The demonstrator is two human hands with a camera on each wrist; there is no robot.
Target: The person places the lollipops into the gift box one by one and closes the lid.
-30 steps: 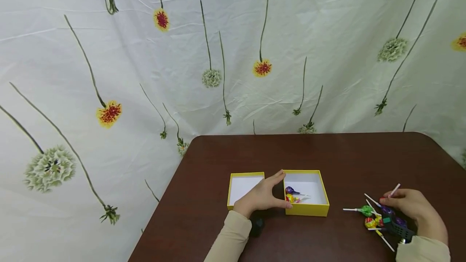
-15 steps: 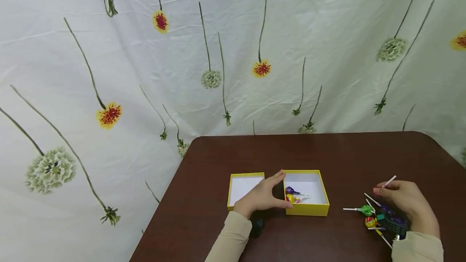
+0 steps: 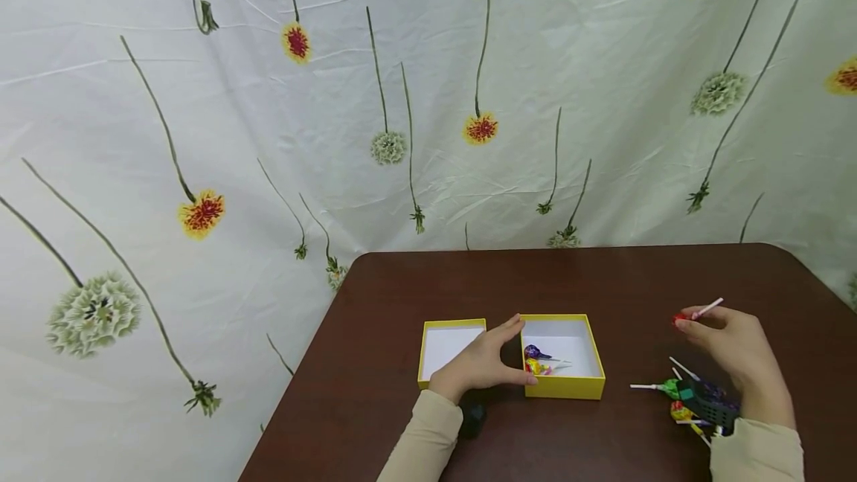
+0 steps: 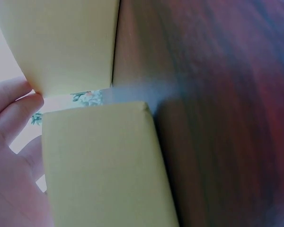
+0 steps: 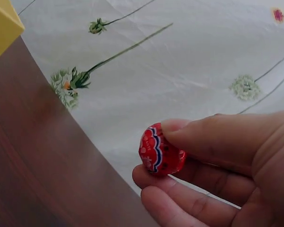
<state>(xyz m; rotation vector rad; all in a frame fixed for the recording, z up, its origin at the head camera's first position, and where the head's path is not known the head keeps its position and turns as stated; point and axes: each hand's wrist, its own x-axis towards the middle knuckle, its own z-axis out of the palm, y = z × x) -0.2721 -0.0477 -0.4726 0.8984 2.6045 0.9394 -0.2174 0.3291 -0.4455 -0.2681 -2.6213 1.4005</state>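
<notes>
In the head view my left hand (image 3: 478, 360) holds the left side of an open yellow box (image 3: 569, 387), thumb on its front wall and fingers at the back corner. A purple lollipop (image 3: 533, 352) and a yellow one (image 3: 533, 367) lie inside the box. My right hand (image 3: 746, 352) pinches a red-wrapped lollipop (image 5: 156, 150) between thumb and fingers, raised above the table, its white stick (image 3: 708, 309) pointing up and right. Below that hand lies a pile of several lollipops, a green one (image 3: 670, 388) and a yellow-red one (image 3: 680, 410) among them, partly hidden by the wrist camera.
A shallow yellow tray or lid (image 3: 451, 344) with a white inside sits left of the box, partly behind my left hand. The dark brown table (image 3: 402, 285) ends at a flower-printed white cloth (image 3: 428, 95) hanging behind it.
My right hand has risen from the lollipop pile and moved away and a little left, carrying the red lollipop, whose head now shows. My left hand and the box have stayed put.
</notes>
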